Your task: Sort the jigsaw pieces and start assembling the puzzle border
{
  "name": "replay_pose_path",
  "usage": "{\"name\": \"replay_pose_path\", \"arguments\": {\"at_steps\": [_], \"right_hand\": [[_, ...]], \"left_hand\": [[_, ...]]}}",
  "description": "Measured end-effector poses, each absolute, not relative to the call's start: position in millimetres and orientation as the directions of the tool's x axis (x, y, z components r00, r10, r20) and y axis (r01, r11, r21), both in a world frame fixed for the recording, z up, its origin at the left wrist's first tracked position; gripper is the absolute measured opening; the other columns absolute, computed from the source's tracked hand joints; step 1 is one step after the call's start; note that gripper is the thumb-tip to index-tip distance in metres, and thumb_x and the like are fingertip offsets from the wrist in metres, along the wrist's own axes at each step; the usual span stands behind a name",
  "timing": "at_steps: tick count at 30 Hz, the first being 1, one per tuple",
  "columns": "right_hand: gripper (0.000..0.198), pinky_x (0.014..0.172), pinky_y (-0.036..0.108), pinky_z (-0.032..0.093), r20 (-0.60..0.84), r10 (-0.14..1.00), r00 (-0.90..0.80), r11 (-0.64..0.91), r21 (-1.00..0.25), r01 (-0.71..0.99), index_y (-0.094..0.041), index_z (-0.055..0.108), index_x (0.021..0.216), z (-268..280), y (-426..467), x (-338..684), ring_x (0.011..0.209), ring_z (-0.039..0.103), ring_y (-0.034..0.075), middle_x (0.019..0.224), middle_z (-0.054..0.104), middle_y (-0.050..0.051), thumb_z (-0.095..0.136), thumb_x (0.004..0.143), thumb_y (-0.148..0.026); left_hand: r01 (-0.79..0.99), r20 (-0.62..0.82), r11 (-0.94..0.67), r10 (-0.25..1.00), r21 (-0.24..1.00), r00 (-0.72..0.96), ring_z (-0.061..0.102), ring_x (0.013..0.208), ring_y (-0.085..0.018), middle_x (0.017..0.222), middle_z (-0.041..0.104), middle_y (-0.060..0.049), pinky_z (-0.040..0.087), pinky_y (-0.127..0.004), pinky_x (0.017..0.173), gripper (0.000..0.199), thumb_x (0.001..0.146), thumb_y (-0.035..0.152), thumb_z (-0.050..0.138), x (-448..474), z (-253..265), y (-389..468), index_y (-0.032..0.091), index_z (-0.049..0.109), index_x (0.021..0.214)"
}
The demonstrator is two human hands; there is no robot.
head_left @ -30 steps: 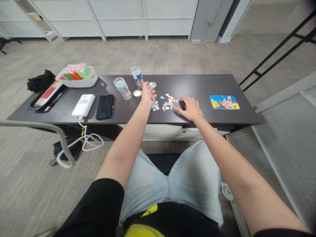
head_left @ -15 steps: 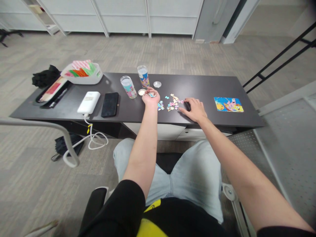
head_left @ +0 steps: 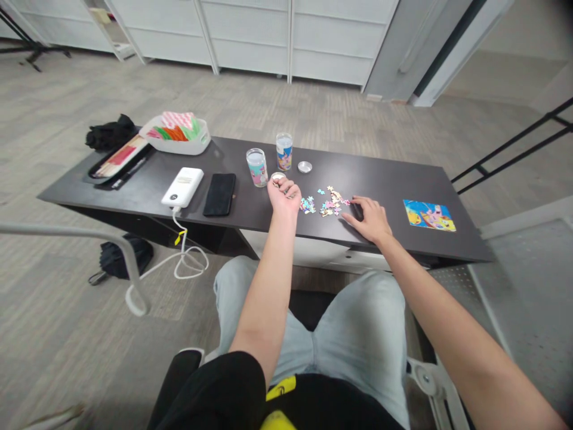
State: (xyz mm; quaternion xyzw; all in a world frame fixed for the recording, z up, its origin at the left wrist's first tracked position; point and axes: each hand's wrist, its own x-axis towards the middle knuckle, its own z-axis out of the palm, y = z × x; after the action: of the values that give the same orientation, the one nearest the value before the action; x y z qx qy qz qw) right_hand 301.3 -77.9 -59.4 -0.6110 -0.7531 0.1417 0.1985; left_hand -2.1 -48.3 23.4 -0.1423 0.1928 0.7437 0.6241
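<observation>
Loose puzzle pieces [head_left: 330, 209] lay right of centre; the left hand [head_left: 285, 196] was curled, apparently around more; the right hand [head_left: 370, 218], fingers apart, rested beside them. Piece-sorting appeared under way; any release seemingly called for loosened left fingers.

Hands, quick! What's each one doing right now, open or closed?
Right hand: open, palm down, beside the loose puzzle pieces.
Left hand: fingers curled closed, seemingly around more puzzle pieces, mostly hidden.
</observation>
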Motion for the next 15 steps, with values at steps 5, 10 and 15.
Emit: {"name": "replay_pose_path", "arguments": {"at_steps": [5,10,15], "right_hand": [[0.057,0.140,0.089,0.053,0.136,0.977,-0.167,0.213,-0.484,0.849,-0.040,0.083,0.149,-62,-80,302,0.170,0.068,0.060,0.186,0.077,0.018,0.072,0.107,-0.078],[0.053,0.139,0.090,0.052,0.144,0.976,-0.162,0.213,-0.495,0.842,-0.045,0.081,0.146,-64,-80,302,0.170,0.069,0.061,0.184,0.078,0.017,0.073,0.107,-0.080],[0.050,0.136,0.092,0.053,0.170,0.973,-0.157,0.224,-0.518,0.826,-0.045,0.082,0.142,-63,-82,302,0.166,0.073,0.062,0.180,0.082,0.018,0.076,0.106,-0.079]], "left_hand": [[-0.943,-0.312,-0.283,0.892,0.176,-0.326,0.029,0.038,-0.002,0.065,0.036,0.012,0.016,-0.014,0.039,0.054,0.144,0.040,0.042,-63,76,-34,0.027,0.037,0.092],[-0.782,-0.104,-0.458,0.833,0.423,-0.544,0.029,0.041,-0.005,0.066,0.040,0.010,0.018,-0.018,0.040,0.056,0.146,0.047,0.044,-116,111,26,0.027,0.043,0.094],[-0.609,-0.036,-0.435,0.795,0.663,-0.606,0.030,0.044,-0.007,0.069,0.041,0.009,0.020,-0.020,0.041,0.058,0.144,0.051,0.051,-131,97,69,0.027,0.041,0.093]]}}
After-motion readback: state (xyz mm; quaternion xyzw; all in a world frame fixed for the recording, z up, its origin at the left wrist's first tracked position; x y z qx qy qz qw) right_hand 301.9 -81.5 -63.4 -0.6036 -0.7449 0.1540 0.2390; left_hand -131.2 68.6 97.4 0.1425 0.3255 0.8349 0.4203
